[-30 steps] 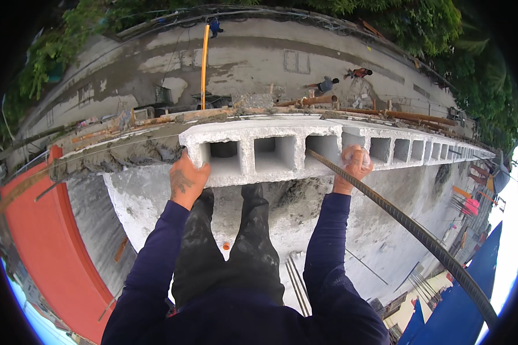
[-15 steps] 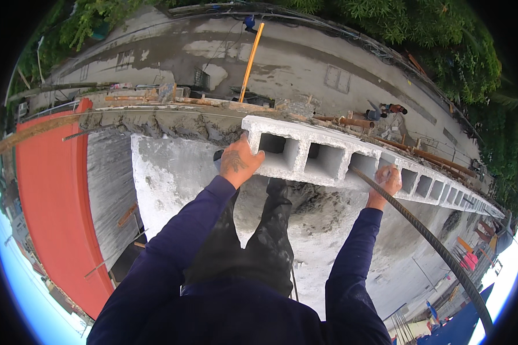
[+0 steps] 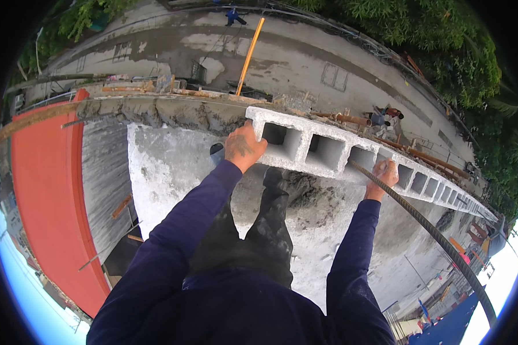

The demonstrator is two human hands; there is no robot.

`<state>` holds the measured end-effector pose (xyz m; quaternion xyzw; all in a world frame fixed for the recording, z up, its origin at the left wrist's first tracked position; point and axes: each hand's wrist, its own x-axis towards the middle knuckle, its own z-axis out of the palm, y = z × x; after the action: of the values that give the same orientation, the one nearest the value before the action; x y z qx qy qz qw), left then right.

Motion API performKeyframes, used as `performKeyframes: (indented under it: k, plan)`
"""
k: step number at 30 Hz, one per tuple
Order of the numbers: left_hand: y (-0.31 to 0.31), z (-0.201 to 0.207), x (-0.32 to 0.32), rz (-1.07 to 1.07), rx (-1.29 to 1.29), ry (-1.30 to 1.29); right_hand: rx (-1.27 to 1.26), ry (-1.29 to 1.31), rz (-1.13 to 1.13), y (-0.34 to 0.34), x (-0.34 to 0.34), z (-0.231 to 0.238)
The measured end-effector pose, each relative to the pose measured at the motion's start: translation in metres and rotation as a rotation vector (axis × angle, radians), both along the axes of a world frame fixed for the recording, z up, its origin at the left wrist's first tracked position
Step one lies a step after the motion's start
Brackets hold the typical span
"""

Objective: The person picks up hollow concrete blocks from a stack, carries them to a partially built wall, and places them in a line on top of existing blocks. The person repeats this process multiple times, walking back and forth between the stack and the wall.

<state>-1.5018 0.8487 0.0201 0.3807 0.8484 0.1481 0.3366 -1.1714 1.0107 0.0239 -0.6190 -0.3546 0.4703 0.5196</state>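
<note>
A grey hollow concrete block [image 3: 303, 150] lies along the top of the wall, its square holes facing up. My left hand [image 3: 243, 147] grips its left end, thumb on the near side and fingers over the end. At the other end my right hand [image 3: 383, 177] is closed over the block's near edge, close to where the adjoining row of blocks [image 3: 437, 187] begins. A ribbed steel bar [image 3: 434, 241] sticks up out of a hole beside my right hand. Left of the block runs a bed of wet grey mortar [image 3: 195, 115].
A thin string line runs above the mortar. An orange pole [image 3: 251, 54] stands beyond the wall, and a red beam [image 3: 46, 195] lies at left. Far below, people [image 3: 384, 116] and a person in blue [image 3: 234, 16] are on the pavement. My legs [image 3: 267, 230] are over a grey, mortar-stained surface.
Both hands keep their hold, and the block looks nearly unmoved against the row. The view has shifted slightly. The person in blue below has come further into sight.
</note>
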Motion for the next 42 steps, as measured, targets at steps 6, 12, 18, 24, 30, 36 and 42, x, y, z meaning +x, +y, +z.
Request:
performKeyframes:
  k: [6, 12, 18, 24, 30, 36, 42]
  plan:
    - [0.0, 0.007, -0.001, -0.011, -0.028, -0.019, 0.009, -0.017, -0.005, 0.0, -0.015, 0.025]
    - [-0.002, 0.006, -0.003, -0.044, -0.01, -0.029, 0.429, 0.265, 0.072, -0.007, -0.019, 0.074]
    - [0.003, 0.01, -0.004, -0.049, -0.089, -0.015, 0.257, 0.135, -0.176, -0.022, -0.021, -0.006]
    - [0.002, 0.027, -0.022, -0.146, -0.146, -0.166, 0.17, -0.019, -0.042, -0.017, -0.012, 0.016]
    - [-0.044, 0.016, -0.104, -0.149, -0.003, -0.17, -0.07, -0.25, -0.092, -0.074, 0.03, 0.021]
    - [-0.176, -0.03, -0.205, -0.038, -0.412, 0.053, -0.643, -0.822, 0.14, -0.208, 0.092, -0.026]
    - [-0.363, -0.06, -0.254, 0.208, -0.682, -0.136, -0.765, -0.844, 0.147, -0.313, 0.058, -0.03]
